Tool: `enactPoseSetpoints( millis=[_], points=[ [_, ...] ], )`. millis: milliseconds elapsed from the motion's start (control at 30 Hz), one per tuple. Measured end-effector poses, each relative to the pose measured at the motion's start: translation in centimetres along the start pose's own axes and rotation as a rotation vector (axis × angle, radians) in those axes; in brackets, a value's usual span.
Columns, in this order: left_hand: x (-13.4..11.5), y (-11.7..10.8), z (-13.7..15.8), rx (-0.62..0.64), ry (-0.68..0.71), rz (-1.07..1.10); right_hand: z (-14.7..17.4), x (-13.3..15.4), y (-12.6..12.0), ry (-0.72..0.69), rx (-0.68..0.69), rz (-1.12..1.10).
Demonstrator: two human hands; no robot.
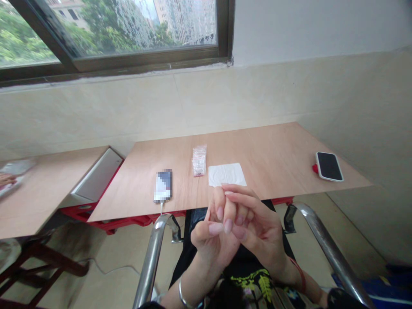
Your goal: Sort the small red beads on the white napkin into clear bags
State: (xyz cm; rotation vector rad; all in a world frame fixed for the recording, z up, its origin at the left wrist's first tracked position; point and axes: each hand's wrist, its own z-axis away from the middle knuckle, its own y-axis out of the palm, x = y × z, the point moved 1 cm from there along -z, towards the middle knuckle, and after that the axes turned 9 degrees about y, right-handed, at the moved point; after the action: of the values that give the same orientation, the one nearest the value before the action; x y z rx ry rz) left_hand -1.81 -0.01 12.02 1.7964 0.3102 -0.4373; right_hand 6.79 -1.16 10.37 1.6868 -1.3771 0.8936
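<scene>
My left hand [212, 234] and my right hand [257, 225] are raised together in front of me, below the near edge of the wooden table [273, 154]. Their fingers overlap and touch each other, and I see nothing held between them. Just beyond the fingertips a white paper napkin [227, 174] lies flat on the table. Left of it sits a small stack of clear plastic bags [199, 160]. A phone [163, 185] with a cable attached lies near the front edge, further left.
A second phone [328, 166] with a white rim rests on something red at the table's right end. Chrome chair armrests [154, 253] flank my lap. Another table [48, 184] stands to the left, with a person's hand [6, 179] on it. Wall and window lie beyond.
</scene>
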Motion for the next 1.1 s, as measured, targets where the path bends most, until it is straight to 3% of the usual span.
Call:
enactPoseSetpoints(
  millis=[500,700,900,1100],
  points=[
    [0.0,-0.3,0.1,0.052,0.079,-0.032,0.0,-0.1,-0.1,-0.018,-0.001,0.000],
    [-0.4,-0.4,0.3,0.123,0.289,-0.326,0.1,-0.1,0.0,-0.025,-0.041,-0.008],
    [-1.0,-0.2,0.8,0.221,0.704,-0.795,0.6,-0.4,0.5,-0.072,-0.129,-0.095],
    [-1.4,0.1,1.2,0.260,0.825,-0.953,0.8,-0.1,0.3,-0.044,-0.106,-0.125]
  ],
)
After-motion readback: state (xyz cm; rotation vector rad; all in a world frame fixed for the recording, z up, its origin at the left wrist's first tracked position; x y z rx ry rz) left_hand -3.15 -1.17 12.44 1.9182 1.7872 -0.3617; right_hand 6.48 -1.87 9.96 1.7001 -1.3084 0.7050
